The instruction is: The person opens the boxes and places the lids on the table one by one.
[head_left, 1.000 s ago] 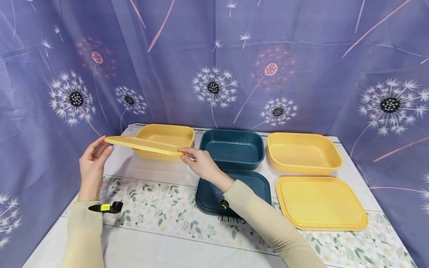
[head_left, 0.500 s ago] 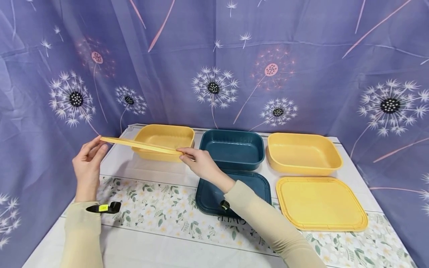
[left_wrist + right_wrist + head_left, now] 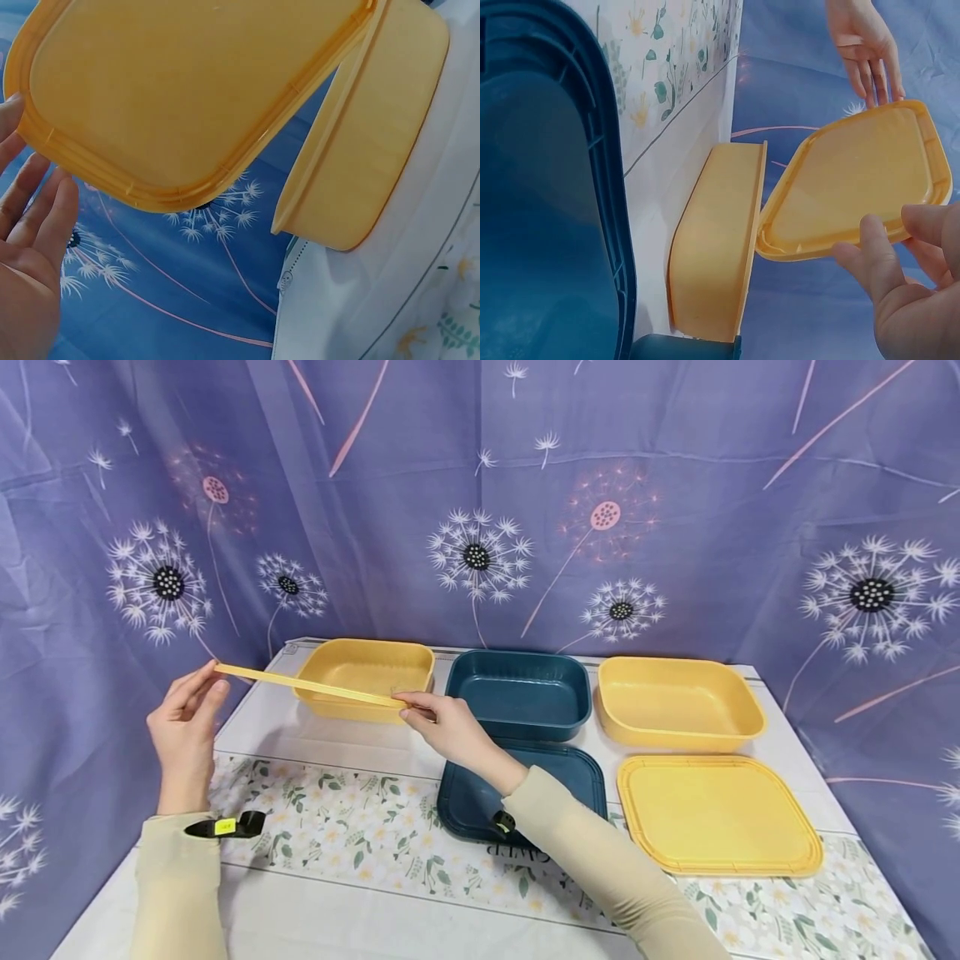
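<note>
A yellow lid (image 3: 315, 685) is held up, tilted nearly edge-on in the head view, in front of the left yellow container (image 3: 360, 664). My right hand (image 3: 450, 722) pinches its right end between thumb and fingers. At the other end, the fingertips of my left hand (image 3: 183, 727) touch the lid's edge, with the thumb below and apart from it. In the left wrist view the lid's rimmed face (image 3: 195, 90) shows, with fingers of the left hand (image 3: 30, 255) at its corner. The right wrist view shows the lid (image 3: 855, 180) close beside the container's rim.
A dark blue container (image 3: 517, 689) and another yellow container (image 3: 678, 697) stand along the back of the table. A dark blue lid (image 3: 468, 802) and a second yellow lid (image 3: 720, 814) lie before them. A purple dandelion-patterned curtain (image 3: 375, 510) hangs behind and at the sides.
My left hand has moved left and slightly down, the lid's left end going with it. The lid has turned until mainly its edge shows. My right hand has barely shifted.
</note>
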Demonstrator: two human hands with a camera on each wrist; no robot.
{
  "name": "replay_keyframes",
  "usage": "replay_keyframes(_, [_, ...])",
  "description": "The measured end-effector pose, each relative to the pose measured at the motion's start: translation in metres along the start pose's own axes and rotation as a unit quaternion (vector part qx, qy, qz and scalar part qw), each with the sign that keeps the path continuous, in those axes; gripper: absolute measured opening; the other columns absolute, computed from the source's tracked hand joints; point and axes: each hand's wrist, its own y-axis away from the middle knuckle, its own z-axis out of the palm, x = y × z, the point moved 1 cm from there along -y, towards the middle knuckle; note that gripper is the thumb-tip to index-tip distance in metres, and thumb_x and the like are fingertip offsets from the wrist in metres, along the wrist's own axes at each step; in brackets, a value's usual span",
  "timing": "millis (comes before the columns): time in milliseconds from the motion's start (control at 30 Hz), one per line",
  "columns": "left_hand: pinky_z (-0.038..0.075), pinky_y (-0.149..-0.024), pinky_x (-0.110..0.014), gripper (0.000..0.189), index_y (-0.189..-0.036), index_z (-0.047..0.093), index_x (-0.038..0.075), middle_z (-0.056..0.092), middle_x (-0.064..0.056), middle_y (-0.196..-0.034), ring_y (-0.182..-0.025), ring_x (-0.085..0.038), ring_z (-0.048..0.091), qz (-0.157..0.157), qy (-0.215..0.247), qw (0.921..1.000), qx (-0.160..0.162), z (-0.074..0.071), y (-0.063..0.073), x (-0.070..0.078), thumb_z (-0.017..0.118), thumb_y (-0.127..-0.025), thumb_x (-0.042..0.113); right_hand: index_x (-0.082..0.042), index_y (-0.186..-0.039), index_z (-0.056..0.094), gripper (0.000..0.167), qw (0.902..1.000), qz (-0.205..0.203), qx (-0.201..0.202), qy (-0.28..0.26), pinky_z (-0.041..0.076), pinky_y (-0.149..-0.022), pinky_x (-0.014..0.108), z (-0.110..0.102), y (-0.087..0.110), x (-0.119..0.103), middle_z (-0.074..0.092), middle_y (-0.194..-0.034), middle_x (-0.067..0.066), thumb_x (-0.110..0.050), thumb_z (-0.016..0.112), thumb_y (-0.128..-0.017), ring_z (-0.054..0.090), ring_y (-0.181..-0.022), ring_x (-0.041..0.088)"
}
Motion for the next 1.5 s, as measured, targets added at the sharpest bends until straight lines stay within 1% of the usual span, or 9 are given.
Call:
replay_keyframes(100, [0.055,-0.089,-0.020,0.033,-0.118,0.068,-0.013,0.070,-0.011,-0.108,-0.102,-0.018,0.070,0.002,0.010,0.9999,0.004,0.001,-0.001,0.003,0.073,-0.086,-0.012,-0.015,-0.141,0.062,0.038,1.0000,-0.003,-0.002,-0.006,0.032,-0.049,0.026,0.000,0.000,-0.001,0.073,-0.112,0.006,-0.026,0.058,-0.105,0.044,-0.053,0.015])
replay_keyframes(367, [0.058,-0.084,-0.025,0.031,-0.116,0.066,-0.018,0.070,-0.016,-0.105,-0.094,-0.021,0.072,0.015,0.058,0.9982,0.003,-0.001,-0.003,0.007,0.072,-0.085,-0.015,-0.012,-0.141,0.061,0.038,0.9999,-0.003,-0.006,-0.014,0.032,-0.049,0.026,-0.001,0.001,-0.005,0.073,-0.107,0.006,-0.024,0.057,-0.105,0.042,-0.053,0.016])
replay_keyframes(467, [0.059,-0.082,-0.027,0.032,-0.117,0.064,-0.021,0.070,-0.017,-0.104,-0.091,-0.022,0.072,0.016,0.070,0.9974,-0.004,-0.002,-0.004,0.009,0.070,-0.086,-0.016,-0.012,-0.142,0.060,0.038,0.9998,-0.003,-0.005,-0.018,0.033,-0.050,0.026,-0.001,0.002,-0.005,0.072,-0.110,0.008,-0.023,0.057,-0.105,0.051,-0.060,0.015])
replay_keyframes(600, [0.059,-0.080,-0.028,0.032,-0.116,0.064,-0.021,0.070,-0.017,-0.103,-0.092,-0.022,0.071,0.023,0.066,0.9976,-0.007,-0.003,-0.004,0.011,0.070,-0.086,-0.015,-0.011,-0.142,0.059,0.039,0.9996,-0.001,-0.009,-0.025,0.042,-0.057,0.025,0.000,0.003,-0.006,0.072,-0.116,0.009,-0.023,0.056,-0.106,0.066,-0.082,0.011])
replay_keyframes(767, [0.059,-0.076,-0.026,0.031,-0.115,0.064,-0.021,0.070,-0.016,-0.102,-0.090,-0.021,0.071,0.033,0.055,0.9979,-0.006,-0.004,-0.004,0.014,0.071,-0.085,-0.015,-0.013,-0.142,0.059,0.038,0.9993,0.002,-0.016,-0.033,0.046,-0.062,0.026,0.001,0.005,-0.008,0.071,-0.116,0.008,-0.024,0.056,-0.106,0.067,-0.090,0.011])
replay_keyframes(1033, [0.059,-0.072,-0.024,0.029,-0.114,0.065,-0.021,0.072,-0.014,-0.100,-0.092,-0.020,0.069,0.028,0.016,0.9992,-0.022,-0.004,-0.003,0.016,0.071,-0.086,-0.014,-0.009,-0.142,0.059,0.037,0.9968,0.029,0.004,-0.074,0.058,-0.078,0.021,0.004,0.005,-0.008,0.068,-0.125,0.013,-0.019,0.056,-0.106,0.071,-0.103,0.023])
replay_keyframes(1200, [0.058,-0.074,-0.021,0.029,-0.115,0.068,-0.016,0.072,-0.010,-0.101,-0.093,-0.017,0.068,0.021,-0.047,0.9985,-0.022,-0.004,-0.001,0.019,0.073,-0.087,-0.008,-0.007,-0.142,0.058,0.038,0.9959,0.036,0.006,-0.083,0.058,-0.078,0.021,0.005,0.006,-0.008,0.067,-0.127,0.014,-0.018,0.056,-0.106,0.070,-0.107,0.027])
replay_keyframes(1400, [0.051,-0.083,-0.014,0.026,-0.113,0.072,-0.010,0.073,0.000,-0.098,-0.095,-0.011,0.064,0.026,-0.142,0.9896,-0.003,-0.004,0.000,0.021,0.075,-0.089,-0.001,-0.007,-0.143,0.057,0.038,0.9962,0.033,-0.005,-0.080,0.058,-0.076,0.021,0.006,0.007,-0.005,0.067,-0.127,0.013,-0.018,0.055,-0.106,0.070,-0.107,0.025])
replay_keyframes(1500, [0.051,-0.084,-0.014,0.026,-0.113,0.072,-0.011,0.072,0.000,-0.097,-0.096,-0.012,0.064,0.020,-0.142,0.9896,-0.001,-0.004,0.000,0.022,0.075,-0.089,-0.001,-0.006,-0.142,0.058,0.038,0.9951,0.033,-0.012,-0.092,0.059,-0.075,0.022,0.007,0.007,-0.004,0.068,-0.125,0.014,-0.017,0.055,-0.106,0.070,-0.106,0.027])
